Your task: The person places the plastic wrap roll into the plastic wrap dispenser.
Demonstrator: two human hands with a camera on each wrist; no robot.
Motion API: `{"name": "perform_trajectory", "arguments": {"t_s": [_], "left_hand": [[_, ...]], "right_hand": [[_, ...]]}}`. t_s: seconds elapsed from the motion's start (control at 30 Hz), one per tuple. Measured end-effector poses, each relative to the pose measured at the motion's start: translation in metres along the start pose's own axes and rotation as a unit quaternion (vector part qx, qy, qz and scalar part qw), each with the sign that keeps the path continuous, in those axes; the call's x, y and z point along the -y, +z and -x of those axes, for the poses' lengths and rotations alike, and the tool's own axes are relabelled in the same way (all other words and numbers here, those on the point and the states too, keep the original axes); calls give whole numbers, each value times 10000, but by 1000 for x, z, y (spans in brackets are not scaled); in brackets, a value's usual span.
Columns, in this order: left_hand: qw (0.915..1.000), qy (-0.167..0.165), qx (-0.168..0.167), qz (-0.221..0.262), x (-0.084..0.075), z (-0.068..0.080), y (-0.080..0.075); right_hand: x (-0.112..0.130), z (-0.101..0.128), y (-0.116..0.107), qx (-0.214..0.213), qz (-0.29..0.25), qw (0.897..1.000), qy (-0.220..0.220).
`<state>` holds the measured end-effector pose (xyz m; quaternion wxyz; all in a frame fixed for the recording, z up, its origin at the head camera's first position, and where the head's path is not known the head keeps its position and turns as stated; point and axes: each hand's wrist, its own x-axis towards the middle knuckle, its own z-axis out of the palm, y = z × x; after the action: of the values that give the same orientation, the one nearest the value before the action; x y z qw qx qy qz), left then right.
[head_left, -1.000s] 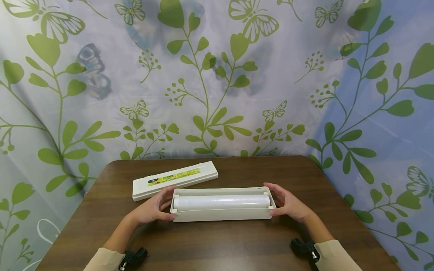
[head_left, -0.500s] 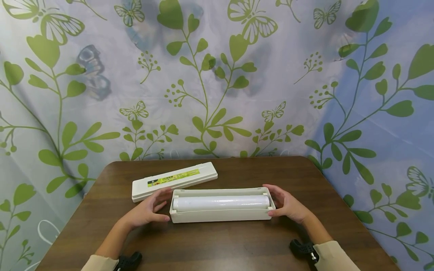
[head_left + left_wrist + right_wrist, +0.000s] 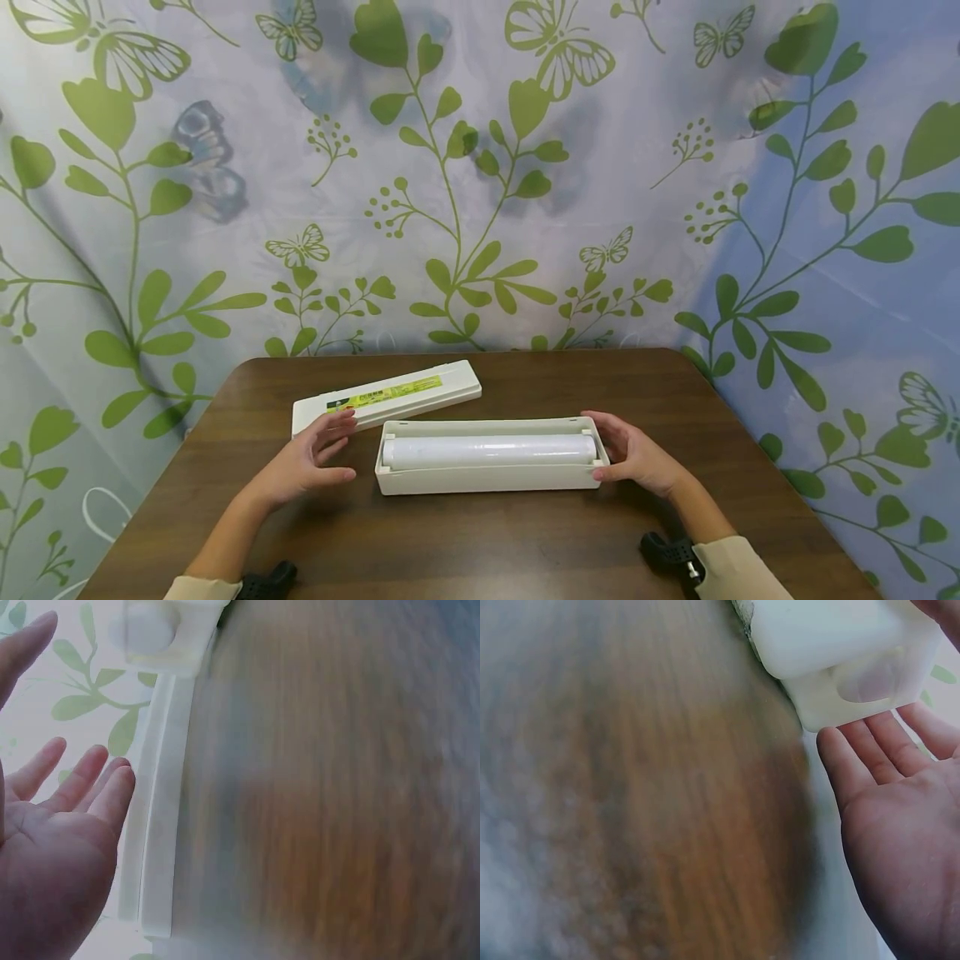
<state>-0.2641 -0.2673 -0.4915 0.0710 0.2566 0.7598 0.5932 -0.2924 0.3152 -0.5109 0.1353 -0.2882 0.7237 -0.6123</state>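
Risk sits at your right hand (image 3: 637, 457): its straight fingers only rest against the end of the open dispenser tray (image 3: 487, 479), gripping nothing, so a push could skid it sideways or tip the roll (image 3: 487, 448) out. Your left hand (image 3: 303, 458) hovers spread, just off the tray's other end, nearest the lid (image 3: 386, 396). Bare table (image 3: 480, 542) lies toward you.

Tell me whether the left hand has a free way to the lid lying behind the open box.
Probably yes. The left hand is open, off the box, and the lid lies just beyond its fingertips with nothing between them.
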Motion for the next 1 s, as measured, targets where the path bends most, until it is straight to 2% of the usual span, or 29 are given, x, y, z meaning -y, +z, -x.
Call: {"name": "perform_trajectory", "arguments": {"t_s": [0.27,0.47,0.6,0.87,1.0], "left_hand": [[9975,-61,-596,-364,0,7,-12],[9939,-122,-885,-654,-5,10,-21],[9905,-15,-1100,-823,-6,10,-26],[9853,44,-1442,-910,-4,11,-37],[9801,-57,-1542,-1249,-3,13,-43]], "right_hand": [[0,1,1,8,55,10000,-23],[0,0,1,-5,98,10000,13],[0,1,0,0,116,9999,24],[-2,1,0,-6,117,9999,108],[-3,1,0,3,146,9998,109]]}}
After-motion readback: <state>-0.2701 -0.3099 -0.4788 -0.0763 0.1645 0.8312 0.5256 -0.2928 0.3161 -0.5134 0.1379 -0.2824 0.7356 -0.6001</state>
